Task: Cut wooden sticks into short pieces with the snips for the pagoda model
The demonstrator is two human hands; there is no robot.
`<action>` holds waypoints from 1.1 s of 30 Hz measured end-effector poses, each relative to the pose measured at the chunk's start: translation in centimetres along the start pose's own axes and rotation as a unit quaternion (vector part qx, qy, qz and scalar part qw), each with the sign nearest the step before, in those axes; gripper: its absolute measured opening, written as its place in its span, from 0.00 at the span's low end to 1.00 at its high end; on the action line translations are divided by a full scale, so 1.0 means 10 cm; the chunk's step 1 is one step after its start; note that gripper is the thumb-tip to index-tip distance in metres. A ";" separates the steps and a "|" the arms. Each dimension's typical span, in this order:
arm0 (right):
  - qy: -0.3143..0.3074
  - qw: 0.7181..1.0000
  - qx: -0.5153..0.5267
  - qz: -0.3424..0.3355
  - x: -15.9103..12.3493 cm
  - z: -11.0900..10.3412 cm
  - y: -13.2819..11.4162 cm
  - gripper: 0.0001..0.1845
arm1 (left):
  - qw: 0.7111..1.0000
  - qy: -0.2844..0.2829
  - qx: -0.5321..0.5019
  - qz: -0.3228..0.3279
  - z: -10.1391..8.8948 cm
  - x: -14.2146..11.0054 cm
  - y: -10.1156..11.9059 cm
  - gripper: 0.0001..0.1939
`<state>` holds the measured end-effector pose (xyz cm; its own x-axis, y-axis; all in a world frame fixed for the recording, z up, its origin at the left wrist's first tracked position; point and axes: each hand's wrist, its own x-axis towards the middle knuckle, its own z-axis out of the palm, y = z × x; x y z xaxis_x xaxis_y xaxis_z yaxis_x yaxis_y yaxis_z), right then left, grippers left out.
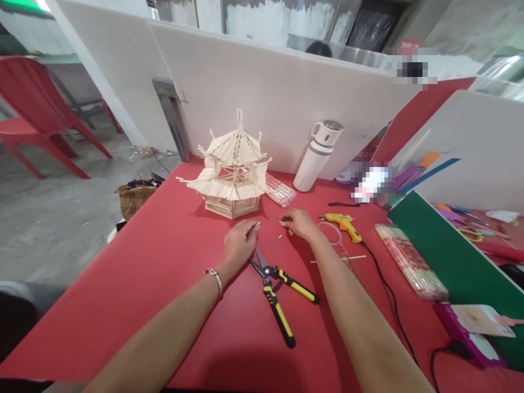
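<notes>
A pagoda model built of thin wooden sticks [233, 189] stands upright on the red table, just beyond my hands. My left hand [240, 241] is closed in front of its base, with what looks like a short piece of wooden stick [257, 224] at the fingertips. To the right, my right hand [298, 222] is pinched over the table; whatever tiny pale thing is between its fingers is too small to name. Small cut stick bits [290, 232] lie under it. Garden shears [268, 271] with black and yellow handles rest with blades apart, close to my left hand.
A yellow glue gun [344, 225] with a black cable lies right of my right hand. Farther right is a pack of sticks [411, 262] beside a green board [458, 262]. Behind stand a white bottle [313, 164] and another stick pack [280, 190], before a white partition [278, 93].
</notes>
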<state>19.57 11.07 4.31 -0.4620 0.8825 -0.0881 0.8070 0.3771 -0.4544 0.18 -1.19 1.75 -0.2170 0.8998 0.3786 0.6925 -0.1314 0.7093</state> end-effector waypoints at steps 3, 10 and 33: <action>-0.001 1.000 0.000 -0.021 0.03 0.03 -0.10 0.09 | 1.000 -0.001 0.012 -0.005 -0.01 0.01 0.01 0.12; 0.026 0.998 0.021 -0.060 -0.03 0.09 -0.22 0.11 | 0.993 -0.015 0.116 -0.015 -0.07 0.10 -0.12 0.10; 0.033 0.999 -0.032 -0.015 -0.07 0.12 -0.13 0.11 | 0.973 -0.189 0.093 0.097 0.35 0.75 -0.22 0.08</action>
<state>18.45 9.60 3.93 -0.4629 0.8863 -0.0164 0.8160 0.4188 -0.3983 -0.62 7.34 0.95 0.1746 0.9588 0.2240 0.8150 -0.2684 0.5136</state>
